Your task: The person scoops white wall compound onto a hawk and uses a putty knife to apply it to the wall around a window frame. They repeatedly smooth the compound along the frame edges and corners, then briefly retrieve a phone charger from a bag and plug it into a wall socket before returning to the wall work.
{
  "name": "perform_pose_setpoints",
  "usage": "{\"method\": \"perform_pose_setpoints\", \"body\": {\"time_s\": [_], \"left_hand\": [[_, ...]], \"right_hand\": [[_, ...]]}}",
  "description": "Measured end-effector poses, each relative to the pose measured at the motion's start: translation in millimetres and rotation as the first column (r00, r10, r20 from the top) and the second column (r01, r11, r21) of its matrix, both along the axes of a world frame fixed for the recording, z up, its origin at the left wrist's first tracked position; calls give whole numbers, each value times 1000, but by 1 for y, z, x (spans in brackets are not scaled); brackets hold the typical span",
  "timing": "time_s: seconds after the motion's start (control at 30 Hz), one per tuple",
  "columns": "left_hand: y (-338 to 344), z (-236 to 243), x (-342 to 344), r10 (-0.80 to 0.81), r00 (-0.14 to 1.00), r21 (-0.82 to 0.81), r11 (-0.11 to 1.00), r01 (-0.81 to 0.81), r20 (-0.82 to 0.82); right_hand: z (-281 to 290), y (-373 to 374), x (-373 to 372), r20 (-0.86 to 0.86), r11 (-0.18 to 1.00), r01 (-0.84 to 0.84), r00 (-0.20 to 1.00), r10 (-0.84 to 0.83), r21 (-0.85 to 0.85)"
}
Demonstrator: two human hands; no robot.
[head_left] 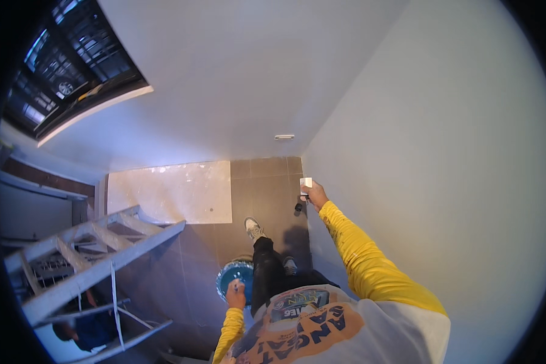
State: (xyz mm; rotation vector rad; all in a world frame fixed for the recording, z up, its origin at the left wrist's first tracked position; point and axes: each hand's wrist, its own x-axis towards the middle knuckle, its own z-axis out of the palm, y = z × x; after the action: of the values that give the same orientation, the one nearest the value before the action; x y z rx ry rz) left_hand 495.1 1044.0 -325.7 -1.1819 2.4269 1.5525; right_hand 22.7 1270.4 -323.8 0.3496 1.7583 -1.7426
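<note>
My right hand (315, 196), at the end of a stretched yellow sleeve, is closed at the foot of the right wall. Its fingers grip a small white rectangular object (306, 182); I cannot tell whether this is fixed to the wall. A small black piece (298, 208) shows just beside those fingers. Lower and to the left, my left hand (236, 295) is curled closed above the near rim of a bucket (224, 274) with a blue-green inside. What sits in its fingers, if anything, is too small to make out.
A paint-spattered stepladder (103, 267) leans across the left, with another person (88, 327) partly hidden behind it. A whitish sheet (170, 191) lies on the brown tiles by the far wall. That wall carries a white outlet plate (284, 137) and a dark-framed window (73, 73).
</note>
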Motion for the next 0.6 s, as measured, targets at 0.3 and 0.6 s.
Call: {"method": "perform_pose_setpoints", "body": {"time_s": [0.3, 0.6], "left_hand": [[-32, -116, -225, -289, 945, -166, 935, 313, 155], [12, -178, -245, -482, 613, -39, 766, 642, 626]], "right_hand": [[-199, -49, -128, -446, 982, -40, 887, 119, 183], [-353, -84, -238, -268, 954, 130, 962, -55, 269]]}}
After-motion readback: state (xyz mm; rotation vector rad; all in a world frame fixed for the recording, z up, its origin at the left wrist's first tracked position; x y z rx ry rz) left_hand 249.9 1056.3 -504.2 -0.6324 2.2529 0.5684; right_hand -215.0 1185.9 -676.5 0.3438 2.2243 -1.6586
